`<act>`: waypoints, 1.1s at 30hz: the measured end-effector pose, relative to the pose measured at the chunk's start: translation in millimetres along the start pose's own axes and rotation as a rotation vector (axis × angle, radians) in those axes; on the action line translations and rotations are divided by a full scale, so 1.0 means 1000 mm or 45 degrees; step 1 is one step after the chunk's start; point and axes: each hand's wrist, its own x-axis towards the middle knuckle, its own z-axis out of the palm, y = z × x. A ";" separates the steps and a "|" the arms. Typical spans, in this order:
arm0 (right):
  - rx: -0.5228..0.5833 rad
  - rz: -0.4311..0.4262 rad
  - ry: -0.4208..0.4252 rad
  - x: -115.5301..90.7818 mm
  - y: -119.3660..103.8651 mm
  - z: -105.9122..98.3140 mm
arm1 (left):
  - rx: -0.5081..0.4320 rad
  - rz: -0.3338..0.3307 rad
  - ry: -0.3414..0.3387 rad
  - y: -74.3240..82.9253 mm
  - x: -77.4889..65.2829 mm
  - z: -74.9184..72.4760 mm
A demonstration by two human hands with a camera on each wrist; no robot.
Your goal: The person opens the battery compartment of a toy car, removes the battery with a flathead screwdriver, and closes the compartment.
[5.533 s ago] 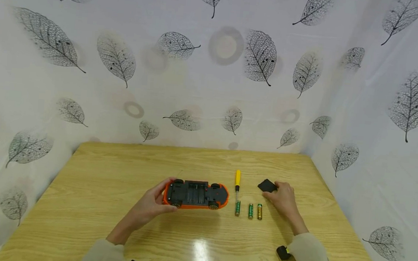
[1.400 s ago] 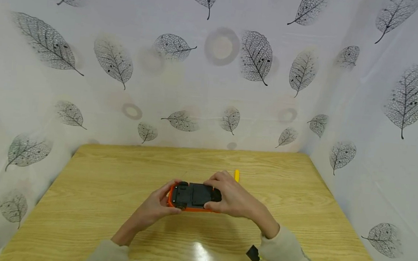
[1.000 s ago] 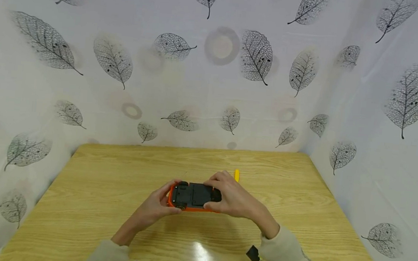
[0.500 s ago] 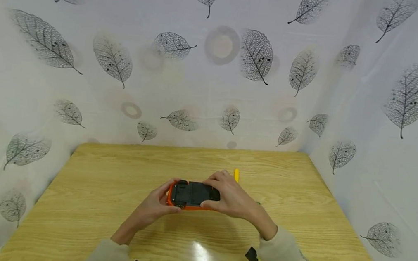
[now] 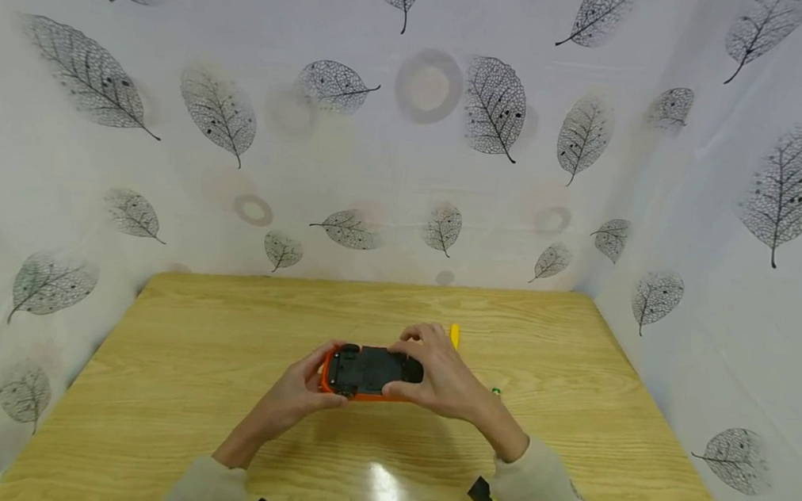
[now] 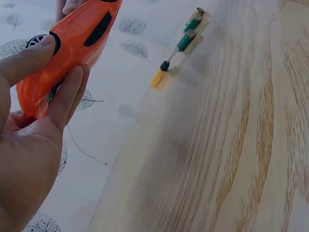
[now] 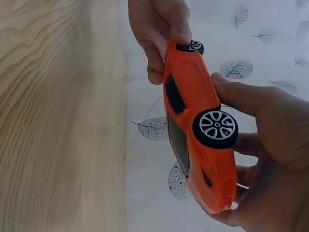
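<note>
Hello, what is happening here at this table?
A person holds an orange toy car upside down above the wooden table, with the left hand at one end and the right hand at the other. The car's black underside faces up. Behind the right hand lies a yellow-handled screwdriver, with batteries beside it on the table.
</note>
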 end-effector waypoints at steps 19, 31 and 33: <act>0.255 0.157 0.139 -0.012 0.000 0.008 | -0.027 0.023 0.041 0.000 0.001 -0.004; 0.373 0.230 0.167 -0.014 -0.001 0.016 | -0.018 0.018 0.045 0.000 0.001 -0.002; 0.373 0.248 0.165 -0.013 -0.001 0.016 | -0.025 0.020 0.045 0.000 0.001 -0.002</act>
